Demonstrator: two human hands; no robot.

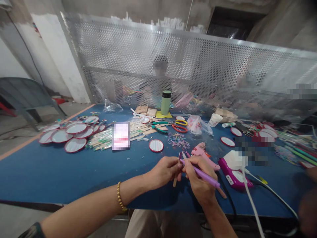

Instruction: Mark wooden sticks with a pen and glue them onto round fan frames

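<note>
My left hand [164, 172], with a gold bead bracelet on its wrist, pinches a thin wooden stick [175, 181] upright over the blue table. Close beside it on the right, my right hand [201, 178] is closed round a purple pen-like tool [206, 178], its tip touching or nearly touching the top of the stick. Another brownish stick [221, 192] shows below my right hand. Behind the hands lie a pink glue gun [204, 155], a round white disc with a red rim [156, 145] and a pile of small coloured pieces [178, 140].
Red-rimmed discs [61, 136] pile up at left, near bundled sticks [99, 140] and a phone [121, 136]. Pliers [159, 128] and a green bottle [165, 103] stand farther back. A magenta power strip [234, 177] with cables lies right. People show behind the perforated screen [119, 49].
</note>
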